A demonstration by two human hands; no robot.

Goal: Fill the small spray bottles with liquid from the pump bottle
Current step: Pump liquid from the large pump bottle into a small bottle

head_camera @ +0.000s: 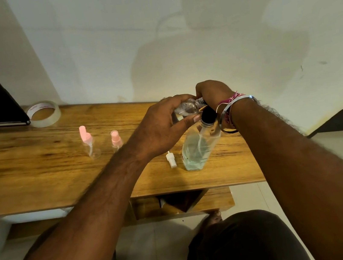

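Gripping a small spray bottle (185,108), left hand (161,127) tilts it; right hand (212,94) apparently presses the pump bottle (200,147).

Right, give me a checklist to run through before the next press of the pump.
1. Small bottle gripped by left hand: ok.
2. Right hand on the pump head of the pump bottle: ok.
3. Small bottle's mouth lined up under the nozzle: cannot tell, fingers hide it.
4. Pump bottle holds liquid: ok.
5. Its white sprayer cap within reach on the table: ok.
6. Two pink-capped bottles clear of the arms: ok.
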